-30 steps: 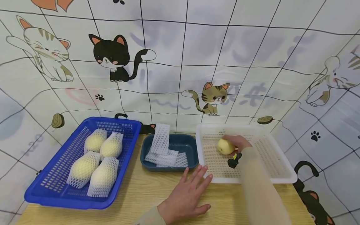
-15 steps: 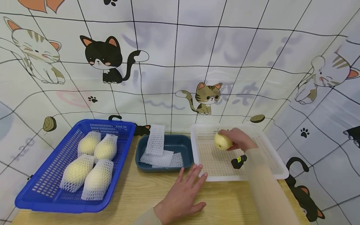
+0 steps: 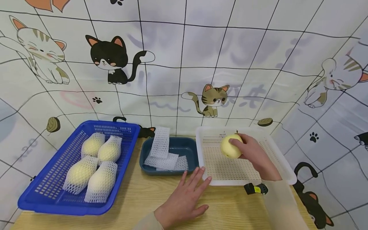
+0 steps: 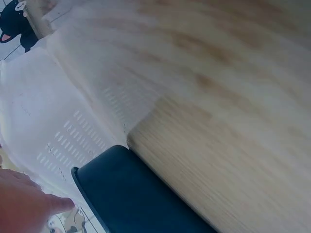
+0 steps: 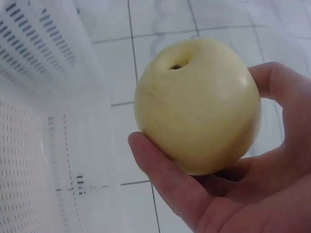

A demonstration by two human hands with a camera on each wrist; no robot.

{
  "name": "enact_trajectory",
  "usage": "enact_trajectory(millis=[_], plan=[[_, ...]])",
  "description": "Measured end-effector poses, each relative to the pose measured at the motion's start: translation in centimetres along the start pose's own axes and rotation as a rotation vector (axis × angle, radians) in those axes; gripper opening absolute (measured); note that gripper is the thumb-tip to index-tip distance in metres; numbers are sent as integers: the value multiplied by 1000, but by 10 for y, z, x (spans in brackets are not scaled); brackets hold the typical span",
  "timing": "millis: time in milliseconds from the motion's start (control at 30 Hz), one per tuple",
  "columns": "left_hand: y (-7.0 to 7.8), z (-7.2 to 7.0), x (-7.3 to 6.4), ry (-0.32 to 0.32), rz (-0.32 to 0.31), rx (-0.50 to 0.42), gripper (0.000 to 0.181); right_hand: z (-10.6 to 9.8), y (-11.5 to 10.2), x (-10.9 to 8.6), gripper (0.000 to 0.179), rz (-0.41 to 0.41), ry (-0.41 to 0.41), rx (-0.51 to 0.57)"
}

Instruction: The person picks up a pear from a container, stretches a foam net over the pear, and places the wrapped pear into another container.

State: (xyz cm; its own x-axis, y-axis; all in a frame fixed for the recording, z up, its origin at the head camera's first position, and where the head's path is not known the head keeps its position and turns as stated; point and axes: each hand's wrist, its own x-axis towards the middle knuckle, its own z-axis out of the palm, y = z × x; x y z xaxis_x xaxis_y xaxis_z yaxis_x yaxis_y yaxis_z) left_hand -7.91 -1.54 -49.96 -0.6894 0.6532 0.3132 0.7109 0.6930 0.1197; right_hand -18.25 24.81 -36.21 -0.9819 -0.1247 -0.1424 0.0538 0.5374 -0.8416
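Observation:
A pale yellow pear point(image 3: 230, 147) is in my right hand point(image 3: 254, 153), over the white basket point(image 3: 202, 177). The thumb and fingers grip its sides; a thin stem points up. In the right wrist view the pear point(image 5: 199, 107) shows its dimpled end, with the thumb across its lower side. My left hand point(image 3: 187, 198) lies with spread, straight fingers on the table, fingertips right at the white basket's near left corner. Part of this hand point(image 4: 24, 204) appears at the lower left of the left wrist view, near the dark teal tray point(image 4: 141, 194).
On the left stands a blue basket point(image 3: 69, 210) with several pears point(image 3: 102, 182) in white foam nets. Between the baskets, the teal tray point(image 3: 187, 143) contains loose foam net sleeves point(image 3: 160, 143). A cat-patterned sheet point(image 3: 161, 41) rises behind the wooden table point(image 3: 135, 198).
My right hand has lifted the pear up from the white basket's floor and turned it so the stem shows. The left hand stays at the basket's corner.

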Motion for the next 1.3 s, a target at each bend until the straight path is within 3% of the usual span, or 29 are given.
enact_trajectory(millis=[100,267,467,667,767,867,1000,1300], plan=[[-3,-5,-4,15,-23,-33,90,3,-2,-16,72,-14,13,34],[-16,-15,-17,59,-79,-118,82,17,1,-40,68,-39,-7,183],[-40,-22,-33,238,-171,-207,71,42,5,-61,63,-115,-62,331],[-57,-30,-46,416,-294,-358,66,73,6,-81,57,-205,-177,368],[-63,-33,-50,474,-344,-412,61,92,9,-88,55,-230,-257,340],[-67,-32,-56,514,-353,-408,58,111,13,-91,59,-186,-313,295],[-70,-30,-64,539,-358,-379,57,137,18,-92,65,-131,-297,200],[-74,-32,-75,554,-389,-377,60,178,29,-83,72,-207,-259,-43]])
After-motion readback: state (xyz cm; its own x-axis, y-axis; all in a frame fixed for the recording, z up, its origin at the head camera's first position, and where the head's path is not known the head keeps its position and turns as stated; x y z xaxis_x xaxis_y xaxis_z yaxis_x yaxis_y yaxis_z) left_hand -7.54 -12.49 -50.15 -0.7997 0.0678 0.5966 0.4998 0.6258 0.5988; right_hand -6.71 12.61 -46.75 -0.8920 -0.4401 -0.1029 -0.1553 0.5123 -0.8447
